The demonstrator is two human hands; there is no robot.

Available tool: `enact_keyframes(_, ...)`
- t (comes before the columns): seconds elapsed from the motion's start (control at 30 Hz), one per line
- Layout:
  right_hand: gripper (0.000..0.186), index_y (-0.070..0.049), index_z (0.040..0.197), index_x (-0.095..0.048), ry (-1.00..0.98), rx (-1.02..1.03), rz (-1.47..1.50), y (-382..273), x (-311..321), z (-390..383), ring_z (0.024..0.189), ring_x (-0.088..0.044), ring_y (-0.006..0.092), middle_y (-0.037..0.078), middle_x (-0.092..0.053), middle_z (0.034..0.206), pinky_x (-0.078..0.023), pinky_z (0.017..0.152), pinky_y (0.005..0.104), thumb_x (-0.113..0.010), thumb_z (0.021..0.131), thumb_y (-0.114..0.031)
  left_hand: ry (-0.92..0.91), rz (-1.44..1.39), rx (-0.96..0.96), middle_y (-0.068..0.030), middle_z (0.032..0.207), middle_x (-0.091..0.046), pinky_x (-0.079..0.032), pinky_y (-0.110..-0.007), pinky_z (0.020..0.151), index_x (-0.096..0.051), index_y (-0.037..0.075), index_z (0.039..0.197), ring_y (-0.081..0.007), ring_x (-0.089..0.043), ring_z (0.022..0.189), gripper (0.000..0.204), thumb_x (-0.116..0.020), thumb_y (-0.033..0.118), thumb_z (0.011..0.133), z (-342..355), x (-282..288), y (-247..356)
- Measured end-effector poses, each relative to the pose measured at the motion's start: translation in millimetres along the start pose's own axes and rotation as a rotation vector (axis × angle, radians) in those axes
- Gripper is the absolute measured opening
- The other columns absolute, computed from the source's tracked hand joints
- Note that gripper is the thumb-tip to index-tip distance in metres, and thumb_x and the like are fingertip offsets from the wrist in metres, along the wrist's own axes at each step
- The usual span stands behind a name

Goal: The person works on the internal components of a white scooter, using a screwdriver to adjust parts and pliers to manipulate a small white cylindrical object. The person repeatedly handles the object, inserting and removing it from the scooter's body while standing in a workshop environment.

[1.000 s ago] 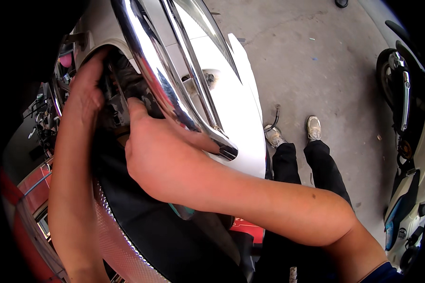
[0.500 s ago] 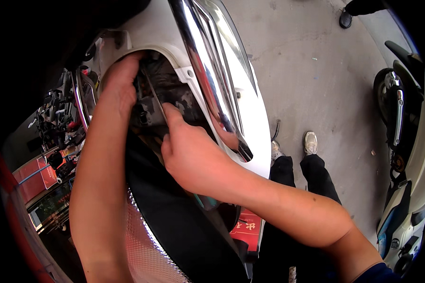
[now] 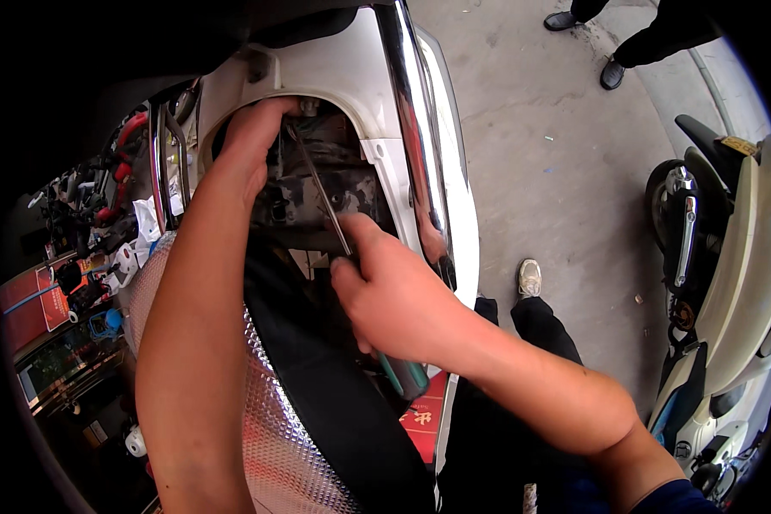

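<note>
A white scooter body panel has an arched opening with dark, dirty parts inside. My left hand reaches into it at the upper left, fingers curled at a small fitting under the rim; what they grip is hidden. My right hand is closed on a screwdriver with a green and dark handle, its long shaft slanting up to just beside my left fingers. A chrome bar runs along the opening's right. Below lies a black cover with silver quilted lining.
A second scooter stands at the right. Another person's legs and dark shoes are at the upper right. My own shoe is on the concrete floor. Crowded parts and vehicles fill the left side, with a red board.
The view has shifted, showing more of the opening and the other person's legs. My right hand and screwdriver sit lower relative to the opening, with more shaft exposed; my left hand stays inside.
</note>
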State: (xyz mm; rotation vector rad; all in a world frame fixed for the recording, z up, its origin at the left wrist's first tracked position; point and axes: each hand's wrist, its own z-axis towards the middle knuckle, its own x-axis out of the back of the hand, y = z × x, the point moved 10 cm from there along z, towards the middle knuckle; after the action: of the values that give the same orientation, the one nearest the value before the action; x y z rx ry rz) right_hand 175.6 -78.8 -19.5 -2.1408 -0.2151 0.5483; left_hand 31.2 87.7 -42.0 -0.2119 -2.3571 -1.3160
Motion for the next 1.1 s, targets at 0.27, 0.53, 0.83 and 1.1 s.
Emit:
enact_keyframes(0.27, 0.039, 0.005, 0.131, -0.035, 0.015, -0.067, 0.064, -2, 4, -28, 0.043, -0.051, 0.0145, 0.005, -0.051, 0.057, -0.044, 0.044, 0.0290, -0.040, 0.094, -0.007, -0.041, 0.065, -0.154, -0.0115, 0.118, -0.063, -0.042, -0.032, 0.094, -0.059, -0.002, 0.120, -0.0219, -0.058, 0.108, 0.047, -0.067, 0.019, 0.078, 3, -2, 5)
enact_keyframes(0.53, 0.042, 0.009, 0.131, -0.036, 0.066, -0.045, 0.019, -22, 18, -5, 0.047, -0.054, 0.0168, 0.007, -0.054, 0.062, -0.046, 0.046, 0.0319, -0.042, 0.092, -0.007, -0.144, -0.047, 0.002, -0.0085, 0.094, -0.065, -0.049, -0.035, 0.078, -0.065, 0.002, 0.100, -0.0208, -0.061, 0.083, 0.030, -0.066, 0.014, 0.072, 9, -1, -9)
enact_keyframes(0.83, 0.028, 0.012, 0.110, -0.042, 0.049, -0.046, -0.050, -25, 17, -10, 0.046, -0.060, 0.0234, 0.015, -0.058, 0.063, -0.050, 0.046, 0.0346, -0.045, 0.090, -0.007, -0.258, -0.131, 0.165, -0.0066, 0.092, -0.068, -0.051, -0.034, 0.080, -0.067, 0.004, 0.100, -0.0192, -0.063, 0.083, 0.030, -0.069, 0.020, 0.074, 2, -1, -13)
enact_keyframes(1.1, 0.030, 0.004, 0.116, -0.047, 0.076, -0.147, -0.193, -23, 19, -20, 0.048, -0.055, 0.0167, 0.007, -0.053, 0.064, -0.047, 0.046, 0.0319, -0.043, 0.088, -0.006, -0.195, -0.009, 0.117, -0.0101, 0.103, -0.068, -0.047, -0.033, 0.088, -0.066, 0.001, 0.109, -0.0207, -0.063, 0.093, 0.040, -0.071, 0.026, 0.078, -9, 2, -4)
